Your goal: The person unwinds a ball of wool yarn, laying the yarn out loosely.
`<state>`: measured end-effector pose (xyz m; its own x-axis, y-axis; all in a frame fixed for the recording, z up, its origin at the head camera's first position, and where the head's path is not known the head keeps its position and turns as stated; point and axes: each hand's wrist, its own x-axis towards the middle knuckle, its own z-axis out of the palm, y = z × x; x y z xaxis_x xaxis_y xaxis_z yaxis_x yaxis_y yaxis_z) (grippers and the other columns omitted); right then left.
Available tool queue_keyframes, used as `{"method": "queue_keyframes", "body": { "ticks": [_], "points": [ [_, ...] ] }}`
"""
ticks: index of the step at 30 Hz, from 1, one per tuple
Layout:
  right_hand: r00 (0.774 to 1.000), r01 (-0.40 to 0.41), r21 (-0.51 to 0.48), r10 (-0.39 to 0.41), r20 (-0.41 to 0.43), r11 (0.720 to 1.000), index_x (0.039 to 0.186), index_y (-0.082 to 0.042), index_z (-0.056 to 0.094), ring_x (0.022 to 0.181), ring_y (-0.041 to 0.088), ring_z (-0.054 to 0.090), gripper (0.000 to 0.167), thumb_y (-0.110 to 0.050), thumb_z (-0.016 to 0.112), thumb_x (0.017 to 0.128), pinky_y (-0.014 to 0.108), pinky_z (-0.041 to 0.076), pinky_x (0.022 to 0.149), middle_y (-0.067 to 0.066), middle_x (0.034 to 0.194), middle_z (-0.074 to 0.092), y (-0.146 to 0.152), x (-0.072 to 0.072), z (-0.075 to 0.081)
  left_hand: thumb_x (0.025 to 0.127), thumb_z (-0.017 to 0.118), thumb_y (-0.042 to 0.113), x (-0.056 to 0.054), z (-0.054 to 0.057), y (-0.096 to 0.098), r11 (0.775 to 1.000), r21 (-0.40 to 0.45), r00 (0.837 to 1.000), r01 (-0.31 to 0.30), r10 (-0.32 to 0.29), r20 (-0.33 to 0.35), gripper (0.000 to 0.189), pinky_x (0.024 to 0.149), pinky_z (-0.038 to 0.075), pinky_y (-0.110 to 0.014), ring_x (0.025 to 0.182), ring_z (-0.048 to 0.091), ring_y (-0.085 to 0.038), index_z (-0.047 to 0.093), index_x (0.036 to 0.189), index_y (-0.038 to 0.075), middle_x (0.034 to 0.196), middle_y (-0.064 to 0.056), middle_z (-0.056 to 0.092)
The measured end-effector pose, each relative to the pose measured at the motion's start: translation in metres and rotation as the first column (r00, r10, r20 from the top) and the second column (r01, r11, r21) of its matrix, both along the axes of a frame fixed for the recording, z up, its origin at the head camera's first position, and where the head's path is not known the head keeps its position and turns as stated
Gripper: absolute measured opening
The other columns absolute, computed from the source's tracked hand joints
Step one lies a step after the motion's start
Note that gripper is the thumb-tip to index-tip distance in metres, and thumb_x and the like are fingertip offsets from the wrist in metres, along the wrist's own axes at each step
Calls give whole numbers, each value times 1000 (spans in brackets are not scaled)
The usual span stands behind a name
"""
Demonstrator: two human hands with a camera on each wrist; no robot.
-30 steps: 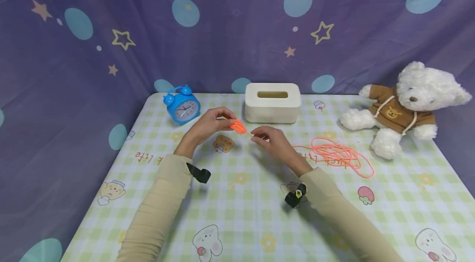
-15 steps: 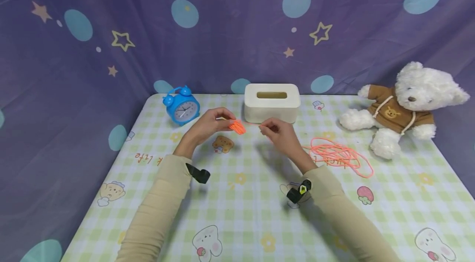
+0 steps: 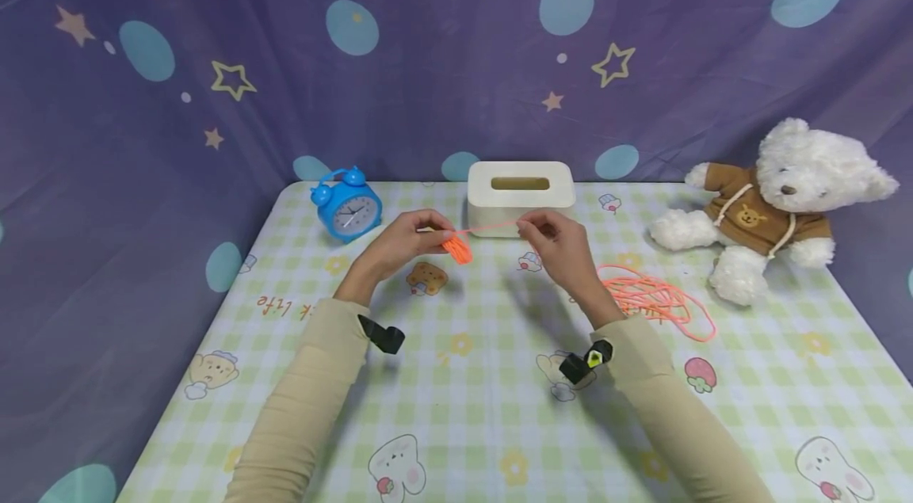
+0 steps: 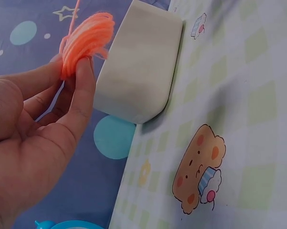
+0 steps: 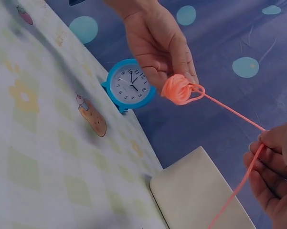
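A small looped bundle of orange yarn [image 4: 90, 40] is pinched between the thumb and fingers of my left hand [image 3: 409, 239], held above the table. From it a single strand [image 5: 235, 112] runs taut to my right hand [image 3: 559, 245], whose thumb and fingertips pinch it. Past those fingers the strand hangs on downward in the right wrist view. On the table to the right lies a loose tangle of the same orange yarn [image 3: 652, 293], partly hidden behind my right forearm.
A cream tissue box [image 3: 521, 194] stands behind my hands. At the back left is a blue alarm clock [image 3: 349, 206]; a white teddy bear [image 3: 766, 210] in a brown top sits at the right. A checked cloth [image 3: 485, 408] covers the table, with a purple curtain [image 3: 442, 91] behind.
My right hand has moved right and up, away from the left, drawing out a longer strand between them. The left hand stays nearly still with the bundle.
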<state>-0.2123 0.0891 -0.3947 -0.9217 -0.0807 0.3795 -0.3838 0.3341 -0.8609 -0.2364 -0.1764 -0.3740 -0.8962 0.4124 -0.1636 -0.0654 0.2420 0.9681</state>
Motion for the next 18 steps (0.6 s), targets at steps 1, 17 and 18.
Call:
{"method": "queue_keyframes", "body": {
  "ticks": [1,17,18],
  "points": [
    [1000,5,-5,-5,-3,1000,98,-5,70,80,30,66,19,-23,65,92,15,48,64,13,88,71,0,0,0,95,59,13,0,0,0,1000,0,1000,1,-1,1,17,96,50,-46,95,66,-22,60,108,0,107,-13,60],
    [998,52,-13,-53,-39,999,97,5,68,79,29,66,14,-7,64,91,14,47,68,21,88,70,2,27,40,96,57,9,-2,-3,-1,999,23,999,-47,47,-4,16,98,47,-48,93,66,-19,59,107,-3,106,-13,59],
    [998,55,-18,-55,-40,998,97,5,68,79,28,66,14,-7,64,91,14,47,69,21,88,70,4,27,40,96,57,9,-2,-3,-1,999,17,999,-49,49,-5,16,98,48,-48,93,66,-19,59,107,-2,106,-12,59]
  ]
}}
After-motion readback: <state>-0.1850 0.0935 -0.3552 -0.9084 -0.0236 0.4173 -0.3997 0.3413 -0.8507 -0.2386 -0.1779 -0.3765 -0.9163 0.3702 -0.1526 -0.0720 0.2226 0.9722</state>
